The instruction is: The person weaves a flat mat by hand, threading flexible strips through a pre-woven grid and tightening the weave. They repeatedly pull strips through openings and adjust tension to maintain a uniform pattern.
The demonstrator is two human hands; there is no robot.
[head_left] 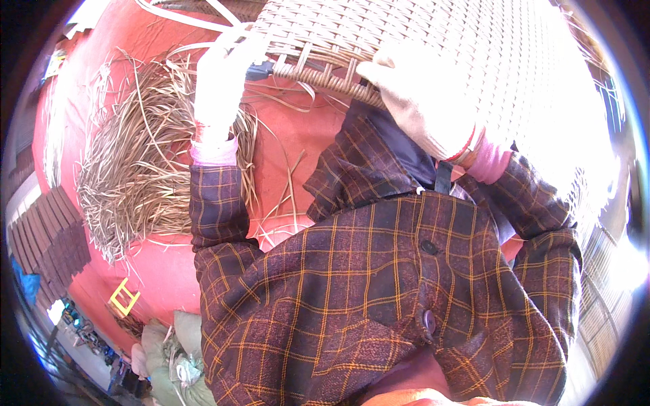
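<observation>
A large woven basket (pixel 399 30) of pale flat strips fills the upper right, with a thicker wrapped rim facing me. My right hand (pixel 423 98), in a pale glove, is closed on that rim with the thumb at the open lattice under the weave. Strong light washes out my left hand (pixel 223 78), also gloved, at the basket's left corner. Its fingers are pinched together around a pale weaving strip (pixel 179 18) that trails off to the upper left. Just beside the left palm, a small dark-blue object (pixel 258 70) pokes out; its kind is unclear.
A thick bundle of dried tan strips (pixel 139 162) lies left of my left forearm on a red sheet (pixel 281 183). A yellow plastic frame (pixel 124 296) and pale green sacks (pixel 172 358) are at lower left. Loose strips are scattered on the sheet.
</observation>
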